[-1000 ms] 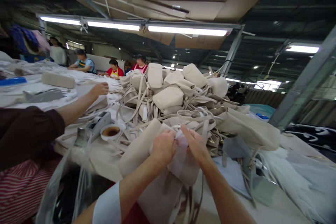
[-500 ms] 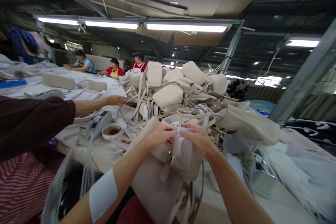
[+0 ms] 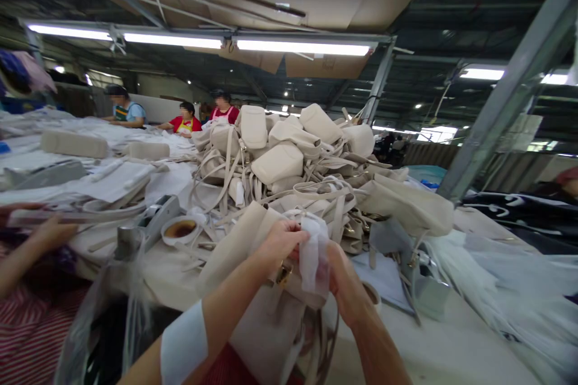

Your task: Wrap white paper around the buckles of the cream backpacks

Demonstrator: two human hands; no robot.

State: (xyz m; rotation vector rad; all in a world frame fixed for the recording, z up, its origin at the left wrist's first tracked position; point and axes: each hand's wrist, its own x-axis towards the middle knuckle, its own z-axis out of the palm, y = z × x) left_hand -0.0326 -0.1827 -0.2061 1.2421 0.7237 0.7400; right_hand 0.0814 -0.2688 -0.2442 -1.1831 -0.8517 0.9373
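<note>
My left hand pinches the upper left edge of a thin white sheet of tissue paper. My right hand is closed at the sheet's right side, its fingertips partly hidden behind the paper. Under both hands lies a beige handbag, tilted on the near table edge, with its straps hanging down. A gold clasp shows on the bag just below my left hand.
A heap of beige bags rises ahead. Left of my arms stand a bowl of brown liquid and a tape dispenser. A co-worker's hand holds a beige strip at far left. Clear plastic sheeting lies right.
The view has turned slightly right. My right hand has moved down along the tissue paper, and the paper hangs more bunched. The co-worker's arm has drawn back from the heap.
</note>
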